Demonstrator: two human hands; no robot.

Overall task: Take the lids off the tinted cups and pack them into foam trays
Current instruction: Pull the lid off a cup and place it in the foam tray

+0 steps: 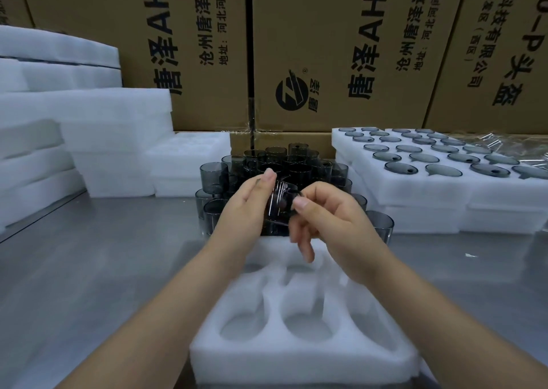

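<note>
One tinted cup (278, 210) is held up between both hands above the middle of the counter (89, 270); it is gripped on its left side by the left hand (246, 210), thumb laid over the top, fingers behind it, a narrow grip; its right edge is pinched between thumb and forefinger of the right hand (329, 225), the other fingers loosely curled below; whether a lid or only the rim is pinched cannot be told, since it is blurred there. The cup is smoky grey, see-through, glossy and cylindrical, and is tipped toward its side.

A foam tray (296, 356) is laid at the near edge of the counter, under the forearms; it is a white, soft, matte rectangular block; round pockets are cut into it in rows and seen as open hollows.

More cups (261, 163) are clustered toward the rear edge, just behind the hands; they are upright and packed touching, of the same dark tinted see-through material.

Toward the right edge a second foam tray (415, 190) is set on stacked foam; flat round grey lids (401, 167) are seated in its pockets, a dark spot seen on some. Along the left edge plain white foam blocks (112, 127) are stacked. Brown cardboard boxes (326, 47) with black print are stood behind the rear edge; crinkled clear plastic film (504, 142) is seen at the rear right corner. The counter is grey brushed metal with a dull sheen.
</note>
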